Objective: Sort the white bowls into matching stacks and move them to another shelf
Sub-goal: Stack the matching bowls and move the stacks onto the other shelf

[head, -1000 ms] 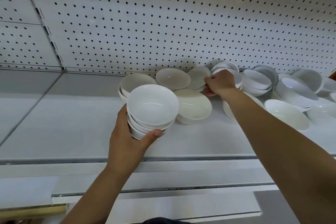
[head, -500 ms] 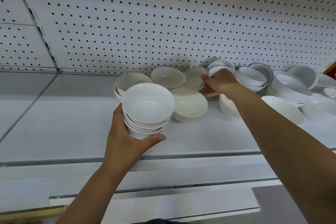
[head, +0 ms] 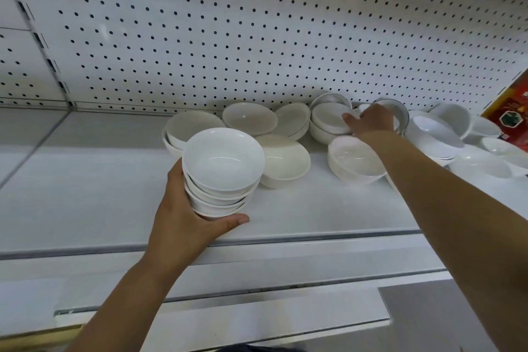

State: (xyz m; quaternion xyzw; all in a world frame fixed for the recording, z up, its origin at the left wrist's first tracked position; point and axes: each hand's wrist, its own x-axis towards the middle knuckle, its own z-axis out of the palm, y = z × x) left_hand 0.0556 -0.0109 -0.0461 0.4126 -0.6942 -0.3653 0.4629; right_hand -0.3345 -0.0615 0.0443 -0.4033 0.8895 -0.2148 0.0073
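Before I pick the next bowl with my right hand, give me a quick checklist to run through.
1. Left hand grips the bowl stack: ok.
2. Right hand is at the back bowls, thumb on a rim: ok.
3. Right hand's hold on one bowl: cannot tell, fingers hidden.
4. That bowl matches the bowl stack: cannot tell.
5. Right forearm clear of the front bowl beneath it: cannot tell.

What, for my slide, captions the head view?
Left hand holds stacked white bowls; right hand reaches rear bowls on the shelf.
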